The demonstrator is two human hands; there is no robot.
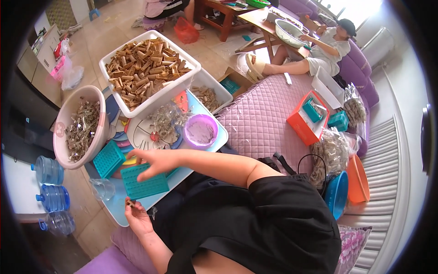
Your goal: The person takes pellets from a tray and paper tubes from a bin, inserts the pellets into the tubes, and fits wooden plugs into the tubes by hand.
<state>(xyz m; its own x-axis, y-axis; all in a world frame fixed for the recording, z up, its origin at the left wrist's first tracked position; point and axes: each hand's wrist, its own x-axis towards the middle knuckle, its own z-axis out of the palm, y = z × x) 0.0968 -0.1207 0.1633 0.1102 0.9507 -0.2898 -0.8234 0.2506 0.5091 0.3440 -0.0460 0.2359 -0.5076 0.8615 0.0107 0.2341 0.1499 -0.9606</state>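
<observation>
My left hand is raised at the near edge of the small blue table. Its thumb and fingers pinch a small brown piece, too small to make out fully. Over a teal tray with rows of small holes hovers my right hand, slightly blurred, fingers apart and nothing seen in them. Another teal holed tray lies beside it. Beyond, a purple round tub stands next to a heap of small clear-and-metal pieces.
A white bin full of brown curved pieces stands at the table's far side. To the left are a pink basin of metal pieces, a clear jug and water bottles. A red box sits on the sofa; another person works beyond.
</observation>
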